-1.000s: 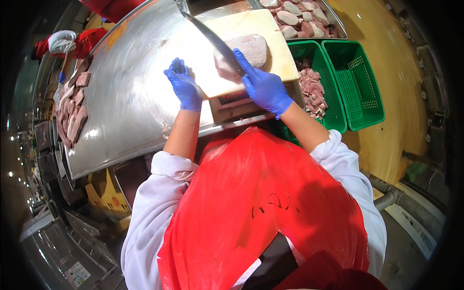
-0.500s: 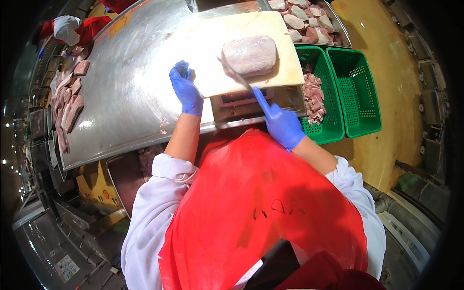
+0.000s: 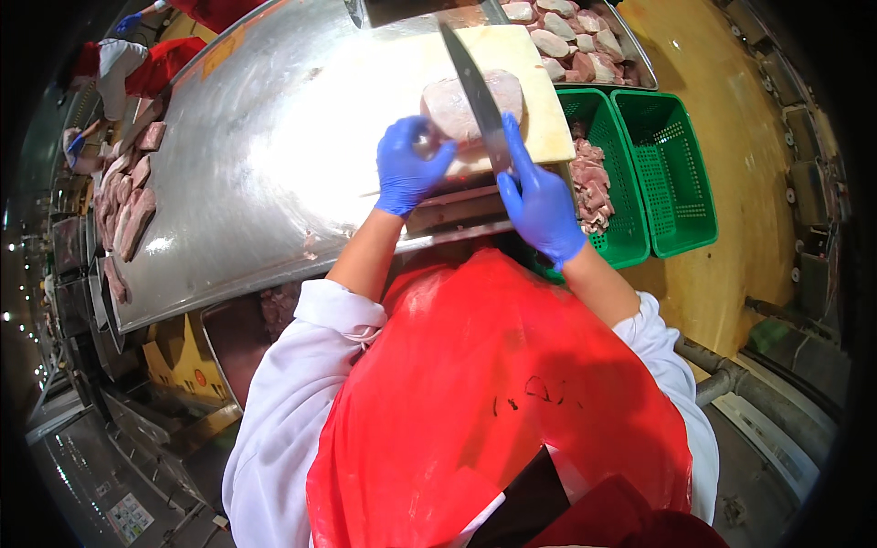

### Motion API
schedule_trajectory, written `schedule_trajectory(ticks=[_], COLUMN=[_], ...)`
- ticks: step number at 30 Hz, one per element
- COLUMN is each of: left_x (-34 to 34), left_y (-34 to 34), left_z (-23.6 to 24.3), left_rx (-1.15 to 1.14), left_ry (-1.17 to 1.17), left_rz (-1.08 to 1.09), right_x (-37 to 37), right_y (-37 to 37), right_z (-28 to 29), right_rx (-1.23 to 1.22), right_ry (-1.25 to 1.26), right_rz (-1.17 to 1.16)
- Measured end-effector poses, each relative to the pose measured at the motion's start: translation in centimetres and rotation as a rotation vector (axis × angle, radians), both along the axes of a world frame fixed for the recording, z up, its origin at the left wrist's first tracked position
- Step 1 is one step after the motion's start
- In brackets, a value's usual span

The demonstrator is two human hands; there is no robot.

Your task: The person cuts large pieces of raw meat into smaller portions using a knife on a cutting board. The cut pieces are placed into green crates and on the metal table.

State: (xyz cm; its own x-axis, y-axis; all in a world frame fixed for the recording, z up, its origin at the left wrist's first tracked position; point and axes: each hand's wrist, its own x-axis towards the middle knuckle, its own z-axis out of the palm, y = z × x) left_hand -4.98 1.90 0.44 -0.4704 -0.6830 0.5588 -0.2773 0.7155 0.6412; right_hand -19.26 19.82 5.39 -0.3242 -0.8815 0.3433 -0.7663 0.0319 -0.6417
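A knife is in my right hand, its long blade pointing away and slanting up to the left. My right index finger lies stretched along the blade near the handle; the handle itself is hidden in my palm. Under the blade a large pale piece of meat lies on the white cutting board. Both hands wear blue gloves. At the near left edge of the meat is my left hand, fingers curved and thumb held apart from them. Whether its fingertips touch the meat I cannot tell.
Two green perforated baskets stand to the right, the nearer one holding meat trimmings. Behind them is a metal tray of cut meat. More meat strips lie at the steel table's left end, near a co-worker.
My left hand has moved right, from the board's left corner to the meat. The knife has swung up so that its blade crosses above the meat.
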Motion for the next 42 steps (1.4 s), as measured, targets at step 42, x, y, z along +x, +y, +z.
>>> schedule_trajectory(ticks=[42], left_x=[-9.1], left_y=[-6.0], left_z=[12.6], left_rx=[0.849], left_ry=[0.222], left_rz=[-0.966], right_x=[6.2], right_y=[14.3], right_z=[-0.4], right_rx=[0.379], right_ry=[-0.403], right_rz=[-0.246])
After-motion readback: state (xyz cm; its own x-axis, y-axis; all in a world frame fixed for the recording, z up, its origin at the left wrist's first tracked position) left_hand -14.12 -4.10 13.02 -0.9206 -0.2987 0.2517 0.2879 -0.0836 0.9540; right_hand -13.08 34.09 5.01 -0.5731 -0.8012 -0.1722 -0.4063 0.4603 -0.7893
